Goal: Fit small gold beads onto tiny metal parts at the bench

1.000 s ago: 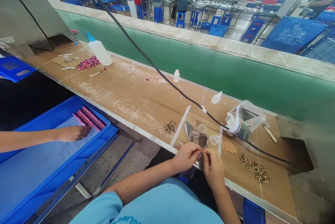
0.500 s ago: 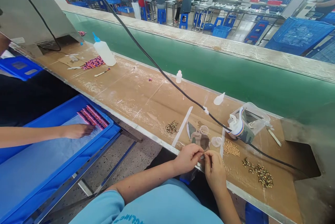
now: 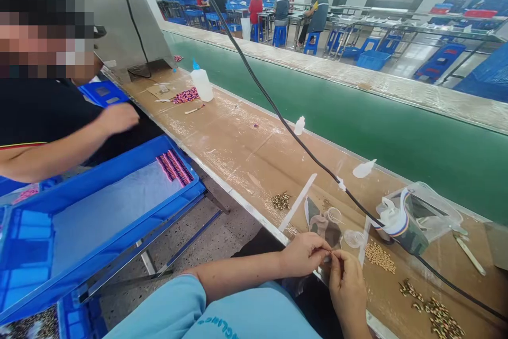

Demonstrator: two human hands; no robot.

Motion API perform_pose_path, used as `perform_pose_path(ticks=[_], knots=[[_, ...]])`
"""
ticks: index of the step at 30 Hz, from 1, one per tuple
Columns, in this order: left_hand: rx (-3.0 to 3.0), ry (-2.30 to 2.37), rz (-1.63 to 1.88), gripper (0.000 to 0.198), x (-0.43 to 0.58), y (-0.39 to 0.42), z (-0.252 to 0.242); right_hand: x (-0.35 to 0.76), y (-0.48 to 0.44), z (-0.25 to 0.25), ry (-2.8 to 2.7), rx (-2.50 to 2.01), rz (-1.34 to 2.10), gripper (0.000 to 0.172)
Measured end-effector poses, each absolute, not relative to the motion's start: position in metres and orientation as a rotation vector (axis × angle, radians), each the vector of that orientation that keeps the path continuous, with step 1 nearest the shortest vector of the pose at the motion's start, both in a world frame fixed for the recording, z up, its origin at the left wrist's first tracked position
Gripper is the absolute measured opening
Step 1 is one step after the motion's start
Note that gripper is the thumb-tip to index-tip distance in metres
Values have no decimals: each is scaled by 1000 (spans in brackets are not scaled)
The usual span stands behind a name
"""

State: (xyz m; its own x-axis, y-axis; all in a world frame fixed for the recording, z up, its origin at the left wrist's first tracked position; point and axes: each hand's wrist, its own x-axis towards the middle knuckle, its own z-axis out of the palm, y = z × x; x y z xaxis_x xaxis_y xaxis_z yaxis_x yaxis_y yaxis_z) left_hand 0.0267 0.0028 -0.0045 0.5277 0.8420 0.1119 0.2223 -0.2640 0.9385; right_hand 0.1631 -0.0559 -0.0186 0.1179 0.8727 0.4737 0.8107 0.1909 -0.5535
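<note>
My left hand (image 3: 305, 254) and my right hand (image 3: 347, 287) meet at the fingertips, just over the front edge of the brown-lined workbench (image 3: 246, 154). Together they pinch a thin strand (image 3: 327, 256), too fine to make out fully. Right beside my right hand lie two small clear plastic dishes (image 3: 354, 238), and a loose spread of gold beads (image 3: 379, 256) lies further right. Patterned metal beads (image 3: 436, 315) are heaped at the lower right, with a smaller cluster (image 3: 281, 201) beyond my left hand. A white plastic strip (image 3: 297, 209) lies on the bench.
A clear bag with a camouflage-patterned item (image 3: 416, 217) sits at the right. A black cable (image 3: 313, 156) crosses the bench. A glue bottle (image 3: 201, 82) stands far left. A co-worker's hand (image 3: 118, 118) is over a blue tray (image 3: 103, 212) holding pink beaded strips (image 3: 174, 167).
The view has swung right and upward, bringing a co-worker into sight at left. That co-worker's hand has lifted from the tray. My fingertips stay pinched together.
</note>
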Motion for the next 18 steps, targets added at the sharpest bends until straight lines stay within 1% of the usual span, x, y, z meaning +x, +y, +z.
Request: perform_pose_path(ticks=[11, 18], knots=[[1730, 900, 762, 18, 25, 2, 4, 159, -56, -8, -1703, -1590, 68, 22], [1761, 892, 776, 19, 25, 1, 0, 158, -58, -10, -1687, -1615, 92, 22]])
